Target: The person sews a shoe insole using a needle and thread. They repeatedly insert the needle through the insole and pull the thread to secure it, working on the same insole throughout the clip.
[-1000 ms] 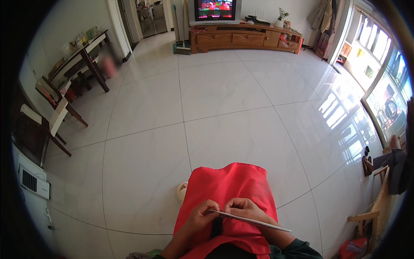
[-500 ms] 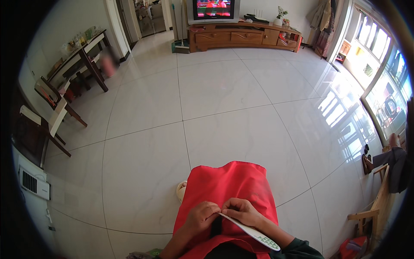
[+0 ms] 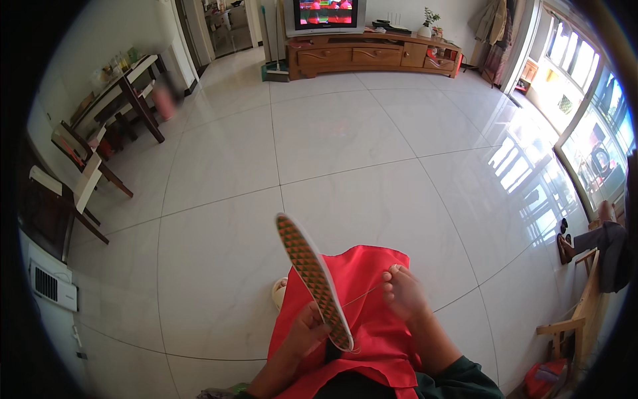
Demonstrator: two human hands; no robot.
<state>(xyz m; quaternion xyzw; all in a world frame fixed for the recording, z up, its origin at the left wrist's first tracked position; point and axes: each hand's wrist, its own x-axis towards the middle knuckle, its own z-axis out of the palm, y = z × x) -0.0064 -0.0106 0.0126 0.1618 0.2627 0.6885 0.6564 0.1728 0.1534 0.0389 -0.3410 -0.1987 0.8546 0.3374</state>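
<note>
An insole (image 3: 306, 267) with a green and orange triangle pattern and a white edge stands tilted above my lap. My left hand (image 3: 307, 332) is closed on its lower part, thumb against the patterned face. From the insole a thin thread (image 3: 363, 295) runs taut to the right. My right hand (image 3: 407, 294), raised beside it, pinches the thread's other end; whether a needle is there is too small to tell. Beneath both hands a red apron (image 3: 379, 269) covers my lap.
A slippered foot (image 3: 280, 292) shows left of the apron. At the right, another person's leg (image 3: 588, 246) extends beside a wooden bench (image 3: 577, 322). Chairs (image 3: 86, 183) and a table (image 3: 136, 73) line the left wall. A TV (image 3: 324, 14) stands on a wooden cabinet (image 3: 345, 60) far ahead.
The insole has swung upright from lying low across my right forearm, turning its patterned face into view. My right hand has moved up and right, away from my left, drawing the thread out.
</note>
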